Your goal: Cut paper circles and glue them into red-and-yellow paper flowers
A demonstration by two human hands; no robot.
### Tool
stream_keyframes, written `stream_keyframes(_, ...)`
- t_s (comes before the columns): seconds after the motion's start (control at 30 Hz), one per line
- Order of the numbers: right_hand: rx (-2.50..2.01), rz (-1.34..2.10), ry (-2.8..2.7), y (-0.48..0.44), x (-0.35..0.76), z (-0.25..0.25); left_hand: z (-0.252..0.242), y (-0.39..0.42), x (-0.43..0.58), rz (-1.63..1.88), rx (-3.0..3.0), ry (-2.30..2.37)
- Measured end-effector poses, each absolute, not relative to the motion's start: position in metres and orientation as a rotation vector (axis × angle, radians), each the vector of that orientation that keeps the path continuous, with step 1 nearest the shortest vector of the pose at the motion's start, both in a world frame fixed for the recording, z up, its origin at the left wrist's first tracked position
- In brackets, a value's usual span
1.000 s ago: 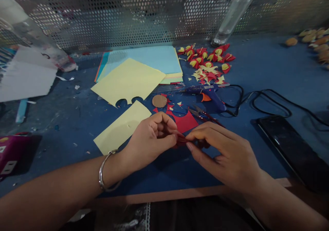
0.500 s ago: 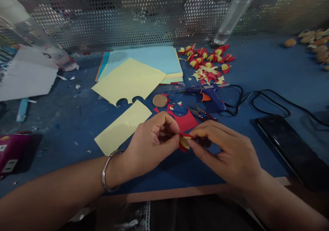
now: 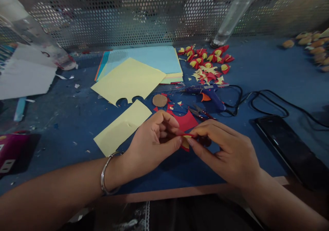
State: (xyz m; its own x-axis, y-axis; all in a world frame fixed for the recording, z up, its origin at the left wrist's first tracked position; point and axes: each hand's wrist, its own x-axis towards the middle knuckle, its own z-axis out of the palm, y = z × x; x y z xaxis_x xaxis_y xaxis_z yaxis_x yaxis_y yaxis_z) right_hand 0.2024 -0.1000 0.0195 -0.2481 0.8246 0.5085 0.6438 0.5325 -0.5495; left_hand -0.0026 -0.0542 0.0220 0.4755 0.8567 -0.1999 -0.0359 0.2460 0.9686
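Observation:
My left hand and my right hand meet above the blue table, both pinching a small folded red and yellow paper piece. A silver bangle sits on my left wrist. Just beyond the fingers lies a cut red paper sheet. A yellow paper strip lies left of my left hand. Small scissors rest beyond my right hand.
A glue gun with a black cable, a brown disc, a notched yellow sheet on a coloured paper stack, and a pile of finished red and yellow pieces lie further back. A dark phone lies at right.
The folded piece has turned between my fingertips, so its yellow inside shows where only red was seen. Both hands have stayed in place.

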Motion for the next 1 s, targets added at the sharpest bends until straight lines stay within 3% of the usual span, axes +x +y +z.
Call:
stream_keyframes(0.5, -1.202, 0.392, -1.966, -0.0995, 0.2037, 0.0236, 0.02, -0.0575, -0.0037, 0.804, 1.292, 0.844)
stream_keyframes(1.0, -1.21, 0.303, -1.986, -0.099, 0.2032, 0.0225, 0.0172, -0.0573, -0.0008, 0.67, 1.008, 0.843)
